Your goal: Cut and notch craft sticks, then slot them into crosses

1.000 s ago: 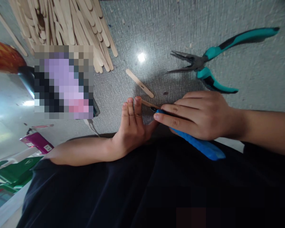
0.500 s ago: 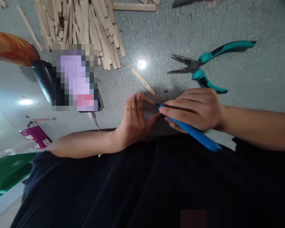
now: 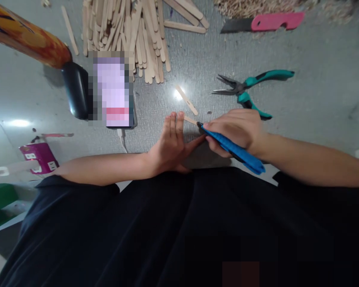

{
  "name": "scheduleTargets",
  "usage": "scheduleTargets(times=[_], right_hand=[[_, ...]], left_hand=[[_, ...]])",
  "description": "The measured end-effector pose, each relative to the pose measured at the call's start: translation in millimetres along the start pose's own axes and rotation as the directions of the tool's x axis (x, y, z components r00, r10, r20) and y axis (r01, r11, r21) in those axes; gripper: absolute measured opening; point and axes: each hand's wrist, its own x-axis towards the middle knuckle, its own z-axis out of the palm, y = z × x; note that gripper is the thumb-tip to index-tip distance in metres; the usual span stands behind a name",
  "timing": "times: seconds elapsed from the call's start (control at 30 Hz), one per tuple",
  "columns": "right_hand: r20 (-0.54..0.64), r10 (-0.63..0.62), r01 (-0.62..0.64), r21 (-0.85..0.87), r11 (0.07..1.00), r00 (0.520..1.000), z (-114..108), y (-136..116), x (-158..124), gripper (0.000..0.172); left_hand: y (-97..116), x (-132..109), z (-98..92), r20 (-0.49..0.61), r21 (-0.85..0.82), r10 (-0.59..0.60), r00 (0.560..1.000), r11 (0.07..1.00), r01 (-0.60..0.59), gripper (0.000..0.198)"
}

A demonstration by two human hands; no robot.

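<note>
My left hand (image 3: 172, 139) lies flat with its fingers stretched out, over one end of a wooden craft stick (image 3: 190, 120) on the tabletop. Most of that stick is hidden under the fingers. In my right hand (image 3: 235, 129) is a blue utility knife (image 3: 236, 149), held like a pen, its dark tip at the stick's exposed end. How far the blade is out cannot be made out. Just beyond the hands lies another craft stick (image 3: 187, 100) with a small dark mark near one end.
Teal-handled pliers (image 3: 241, 87) lie spread at right, below a pink-handled cutter (image 3: 277, 21) and wood shavings (image 3: 251, 7). A heap of craft sticks (image 3: 151, 40) is at the back. Leftward are a phone (image 3: 113, 89) on a cable, an orange bottle (image 3: 32, 38) and a purple power socket (image 3: 38, 157).
The view has shifted, bringing the pink cutter and shavings into sight. My right hand has rolled slightly, showing more of the knife. My left hand still covers the stick.
</note>
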Motion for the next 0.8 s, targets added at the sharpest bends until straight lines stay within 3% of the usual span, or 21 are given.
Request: scheduleTargets(times=[0.1,0.27,0.43,0.57,0.67,0.8], right_hand=[[-0.013,-0.032,0.032,0.014,0.999,0.999,2,8,1,0.028],[0.034,-0.013,0.012,0.035,0.999,0.999,4,14,3,0.03],[0.081,0.005,-0.01,0.066,0.998,0.997,-1,6,8,0.029],[0.172,0.036,-0.057,0.121,0.991,0.984,-5,-2,15,0.034],[0.124,0.051,-0.075,0.196,0.978,0.991,0,-2,18,0.028],[0.01,0.074,-0.074,0.232,0.97,0.997,9,1,19,0.018]], left_hand=[[-2,-11,7.7,-0.103,0.079,0.033,0.994,0.997,-0.025,0.161],[-11,-22,13.6,-0.35,0.054,0.157,0.923,0.988,-0.148,0.113],[-20,-8,5.3,-0.359,0.09,0.119,0.926,0.992,-0.093,0.077],[-25,3,-0.1,-0.401,0.151,0.145,0.905,0.984,-0.091,0.06],[-32,8,-1.7,-0.454,0.142,0.171,0.875,0.983,-0.118,0.042],[-41,10,0.4,-0.43,0.077,0.17,0.887,0.985,-0.151,0.036]])
